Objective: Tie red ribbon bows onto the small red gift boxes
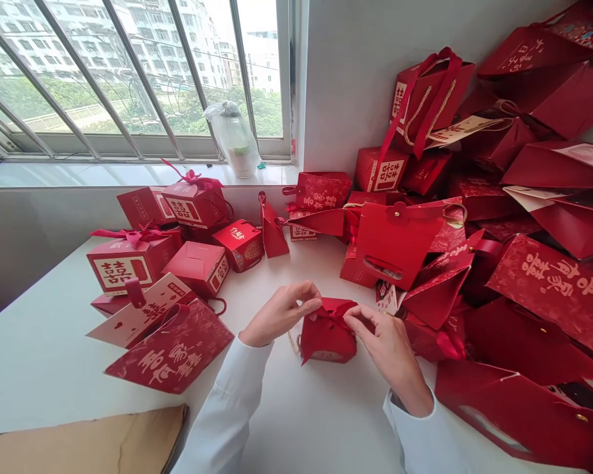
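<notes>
A small red gift box [329, 347] stands on the white table between my two hands. A red ribbon bow [333, 317] is knotted across its top, and one ribbon tail hangs down the box's left front. My left hand [282, 311] reaches in from the left with thumb and fingertips pinched on the bow's left side. From the right, my right hand [389, 345] pinches the right loop of the same bow between thumb and fingers. A twisted cream cord [293, 342] sticks out at the box's left side. The fingertips partly hide the ribbon ends.
A large heap of red gift boxes [553, 289] covers the table's right side. More red boxes [192, 204] stand at the back left, with a folded bag [178, 349] before them. Cardboard [84, 444] lies front left. A plastic-wrapped cup [234, 141] sits on the windowsill.
</notes>
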Tool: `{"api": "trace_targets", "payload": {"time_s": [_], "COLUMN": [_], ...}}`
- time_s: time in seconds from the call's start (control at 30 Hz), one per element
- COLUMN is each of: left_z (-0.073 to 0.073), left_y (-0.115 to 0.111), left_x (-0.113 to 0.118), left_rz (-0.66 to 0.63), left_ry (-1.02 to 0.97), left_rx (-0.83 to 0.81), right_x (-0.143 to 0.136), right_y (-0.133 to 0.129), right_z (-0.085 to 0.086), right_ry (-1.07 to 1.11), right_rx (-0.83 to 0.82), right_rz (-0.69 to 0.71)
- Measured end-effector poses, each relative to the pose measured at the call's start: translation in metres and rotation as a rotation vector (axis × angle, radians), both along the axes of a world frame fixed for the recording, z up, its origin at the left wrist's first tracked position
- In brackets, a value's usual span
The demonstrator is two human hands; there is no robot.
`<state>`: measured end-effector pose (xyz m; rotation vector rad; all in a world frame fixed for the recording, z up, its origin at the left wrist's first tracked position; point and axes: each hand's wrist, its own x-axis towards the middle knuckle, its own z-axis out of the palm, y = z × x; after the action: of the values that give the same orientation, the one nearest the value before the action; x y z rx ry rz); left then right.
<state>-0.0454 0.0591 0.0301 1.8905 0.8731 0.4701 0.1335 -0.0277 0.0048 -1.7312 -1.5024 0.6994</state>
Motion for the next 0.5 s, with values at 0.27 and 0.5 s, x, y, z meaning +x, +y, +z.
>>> {"api": "trace_targets", "payload": {"time_s": [0.27, 0.5], "left_z": [-0.001, -0.001], "left_y": [-0.002, -0.003], "left_x": [-0.003, 0.002], "left_rz": [-0.012, 0.038], "left_ry": [0.133, 0.201], "left_rx": [0.082, 0.13], "right_x": [-0.006, -0.012], "right_y": [0.002, 0.001], "right_z": [0.0, 0.006], "right_ry": [-0.121, -0.213], "right_rx": [-0.058, -0.077], "right_rz": [0.017, -0.007]}}
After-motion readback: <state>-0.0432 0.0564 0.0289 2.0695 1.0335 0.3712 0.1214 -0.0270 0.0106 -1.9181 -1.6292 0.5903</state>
